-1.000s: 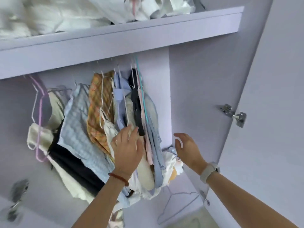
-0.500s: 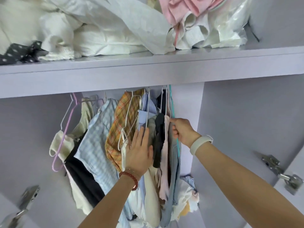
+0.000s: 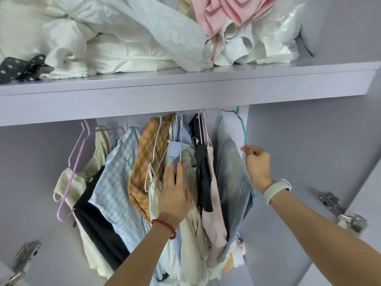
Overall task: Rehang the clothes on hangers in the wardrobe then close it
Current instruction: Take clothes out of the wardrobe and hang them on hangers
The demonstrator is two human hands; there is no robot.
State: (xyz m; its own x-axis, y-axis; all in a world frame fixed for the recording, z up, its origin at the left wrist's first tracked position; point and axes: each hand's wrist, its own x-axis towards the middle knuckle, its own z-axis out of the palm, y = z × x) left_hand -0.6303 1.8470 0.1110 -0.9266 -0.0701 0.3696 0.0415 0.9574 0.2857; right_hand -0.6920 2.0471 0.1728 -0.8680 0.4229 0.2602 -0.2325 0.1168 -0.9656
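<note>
Right hand [image 3: 257, 164] pinching the teal hanger [image 3: 243, 131] low on its sloped arm, jeans [image 3: 233, 182] draped from it at the right end of the rail. Left hand [image 3: 174, 193] spread flat, fingers straight, pressing the packed clothes [image 3: 123, 172] leftward, a gap showing between black top [image 3: 203, 162] and jeans. Hook up under the shelf [image 3: 185, 100], seat on the rail hidden from view. Best bet, by the look of it: hold that flat press firm so the bundle cannot swing back, check the hook sits fully over the rail before letting go, keep the jeans hanging straight and clear of the right wall. Risk: neighbouring wire hangers tangling, pink hanger [image 3: 72, 172] far left already tilted. Doors wide open, hinge [image 3: 350, 219] at right, closing not yet started. Brands, labels, writing: none readable anywhere, neither on clothes nor on the shelf's bundles.
</note>
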